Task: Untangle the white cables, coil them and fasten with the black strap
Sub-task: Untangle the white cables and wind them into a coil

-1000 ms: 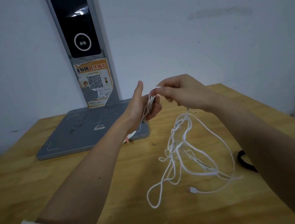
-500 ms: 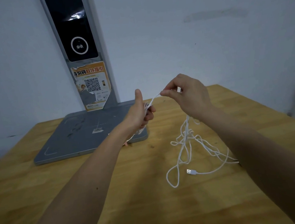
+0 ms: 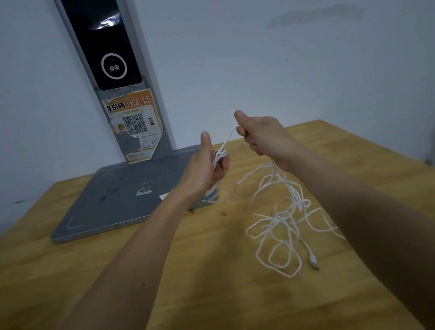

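A tangle of thin white cables (image 3: 282, 222) lies in loose loops on the wooden table (image 3: 224, 286), with a plug end (image 3: 314, 262) resting at the front of the heap. My left hand (image 3: 208, 166) is held upright, thumb up, with a few turns of cable wound around its fingers. A taut strand runs from there up to my right hand (image 3: 259, 135), which pinches the cable while the remaining length hangs down from it to the heap. The black strap is hidden behind my right forearm.
A grey flat base plate (image 3: 122, 197) with an upright pillar (image 3: 116, 68) carrying a dark screen and an orange QR sticker (image 3: 136, 125) stands at the table's back left against the white wall. The table's right edge (image 3: 388, 150) runs diagonally.
My right hand has pulled up and to the right, away from my left hand, drawing a strand taut. The loose tangle has shifted and spread on the table; the strap has gone out of sight.
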